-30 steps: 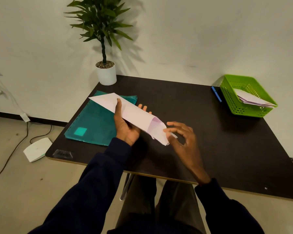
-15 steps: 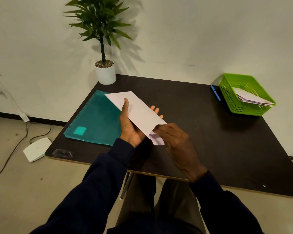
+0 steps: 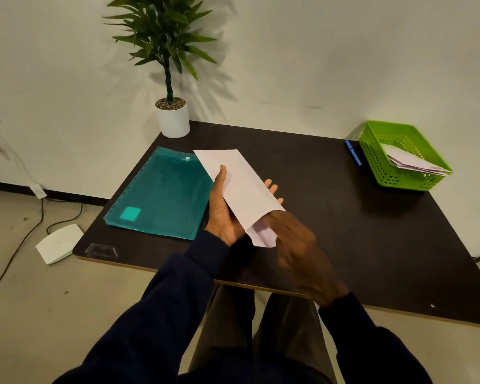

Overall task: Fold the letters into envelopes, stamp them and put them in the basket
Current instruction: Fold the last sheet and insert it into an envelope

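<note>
L hand (image 3: 224, 214) grips envelope (image 3: 240, 187) while R hand (image 3: 297, 246) (blurred, grip can't tell) works at the flap (image 3: 262, 235); next, probably: close flap, stamp, then basket (image 3: 383, 169).

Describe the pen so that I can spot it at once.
Go to the far right corner of the dark table, where the green basket stands. The pen lies flat on the table just left of the basket's wall, thin and blue, the only blue thing there.

Left hand (image 3: 222, 214) grips palm-up; right hand (image 3: 299, 250), blurred, reaches toward it.
</note>
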